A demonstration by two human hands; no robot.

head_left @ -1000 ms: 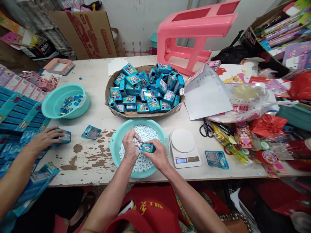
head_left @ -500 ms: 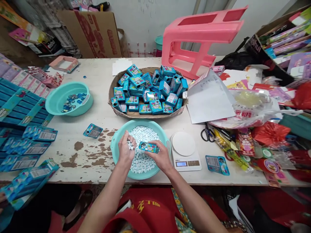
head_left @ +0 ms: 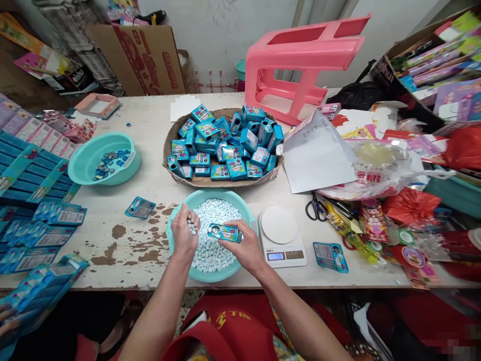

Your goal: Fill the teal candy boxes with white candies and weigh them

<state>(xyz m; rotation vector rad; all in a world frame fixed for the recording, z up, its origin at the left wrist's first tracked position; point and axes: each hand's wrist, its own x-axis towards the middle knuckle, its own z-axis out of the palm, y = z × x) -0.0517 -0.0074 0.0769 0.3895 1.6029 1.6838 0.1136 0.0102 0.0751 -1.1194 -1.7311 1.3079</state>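
Over the left side of a turquoise basin (head_left: pixel 171 228), my left hand (head_left: pixel 185 228) is curled around several pale candies (head_left: pixel 193 226). My right hand (head_left: pixel 244 245) grips a small blue candy tin (head_left: pixel 224 233) by its right end, above the heap of pale blue candies (head_left: pixel 214 258) in the basin. A round opening at the tin's left end faces up, with pale candies showing in it. Behind the basin, a cut-down cardboard tray (head_left: pixel 171 173) carries many blue tins (head_left: pixel 236 168), several with open holes.
A white kitchen scale (head_left: pixel 283 235) stands right of the basin, near scissors (head_left: pixel 316 208). Flat blue cards (head_left: pixel 140 207) lie on the table. At left is a smaller turquoise basin (head_left: pixel 130 175) with small round lids. A pink stool (head_left: pixel 300 55) lies behind. Another person's hand (head_left: pixel 6 321) shows at lower left.
My left hand has moved slightly left, away from the tin, still holding candies. The tin in my right hand has shifted a little left. The whole view has shifted slightly.
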